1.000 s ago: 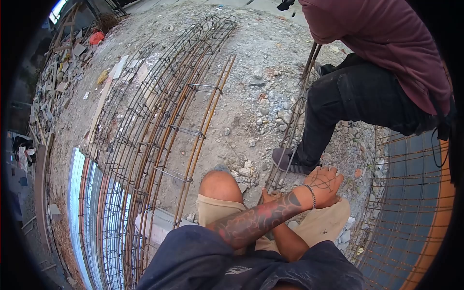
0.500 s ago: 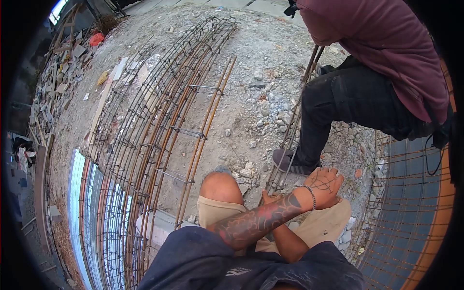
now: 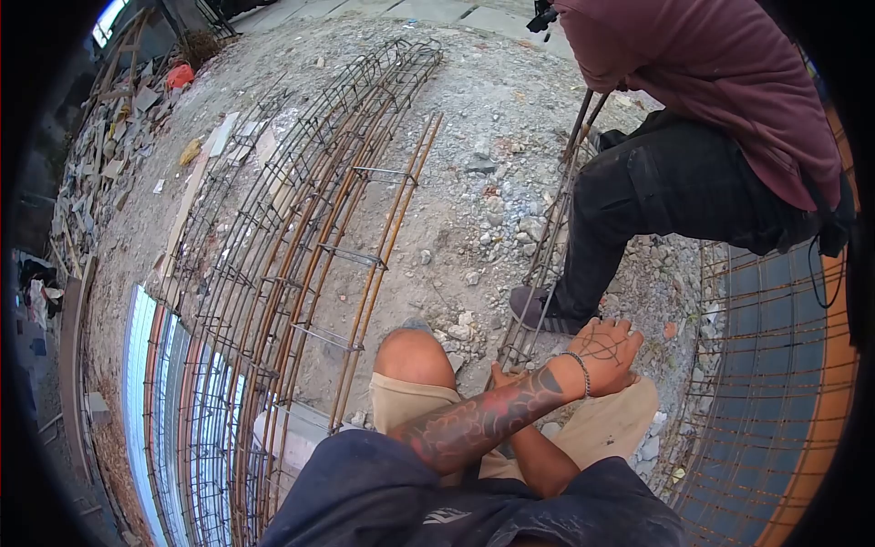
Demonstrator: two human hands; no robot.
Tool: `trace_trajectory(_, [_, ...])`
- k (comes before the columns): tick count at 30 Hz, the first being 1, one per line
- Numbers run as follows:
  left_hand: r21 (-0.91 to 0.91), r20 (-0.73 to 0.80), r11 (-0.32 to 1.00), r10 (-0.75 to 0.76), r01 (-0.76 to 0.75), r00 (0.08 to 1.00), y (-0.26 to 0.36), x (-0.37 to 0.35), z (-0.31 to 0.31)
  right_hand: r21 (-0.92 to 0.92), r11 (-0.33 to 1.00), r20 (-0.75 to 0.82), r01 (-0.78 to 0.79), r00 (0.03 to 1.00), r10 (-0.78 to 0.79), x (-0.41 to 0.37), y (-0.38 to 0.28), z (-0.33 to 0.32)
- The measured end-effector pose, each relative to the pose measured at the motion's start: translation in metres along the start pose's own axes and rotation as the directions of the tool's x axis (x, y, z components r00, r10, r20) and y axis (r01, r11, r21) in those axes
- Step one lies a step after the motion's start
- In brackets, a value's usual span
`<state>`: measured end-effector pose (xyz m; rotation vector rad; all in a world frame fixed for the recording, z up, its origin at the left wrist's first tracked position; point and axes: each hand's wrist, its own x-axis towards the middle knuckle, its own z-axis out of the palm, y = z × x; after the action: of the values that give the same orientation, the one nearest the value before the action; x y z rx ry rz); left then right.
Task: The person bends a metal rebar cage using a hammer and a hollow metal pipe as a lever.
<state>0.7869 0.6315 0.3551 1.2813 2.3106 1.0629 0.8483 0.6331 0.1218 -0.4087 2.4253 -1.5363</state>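
Note:
My left forearm, with tattoos and a bracelet, crosses over my right one. My left hand [image 3: 603, 354] rests on my right knee, back of the hand up, fingers apart and draped over the trouser leg. Lower and to the left, my right hand [image 3: 507, 375] is at the near end of a narrow rebar cage [image 3: 536, 301], closed around a bar; my left forearm hides part of it. This cage runs away from me past the shoe and leg of a co-worker [image 3: 702, 118] in a maroon hoodie, who bends over its far end.
A long rebar cage [image 3: 301, 237] lies on the gravel at my left, partly over shiny corrugated sheets [image 3: 144, 365]. Rusty mesh [image 3: 756, 383] stands at the right by a grey and orange surface. Rubble and boards [image 3: 100, 164] lie far left. Loose stones [image 3: 463, 326] lie before my knees.
The view has shifted slightly. The co-worker's upper body and the far bars have moved a little to the left. My hands stay in nearly the same place.

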Motion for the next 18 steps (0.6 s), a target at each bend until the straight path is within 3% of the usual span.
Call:
trace_trajectory(9, [-0.016,0.011,1.0,-0.003,0.003,1.0,0.001,0.001,0.003,0.113,0.957,0.253,0.269,0.923,-0.289,0.011,0.002,-0.012])
trace_trajectory(18, [-0.021,-0.018,1.0,0.006,-0.006,1.0,0.0,-0.001,0.001,0.276,0.825,0.432,0.493,0.703,-0.564,0.024,0.002,-0.023])
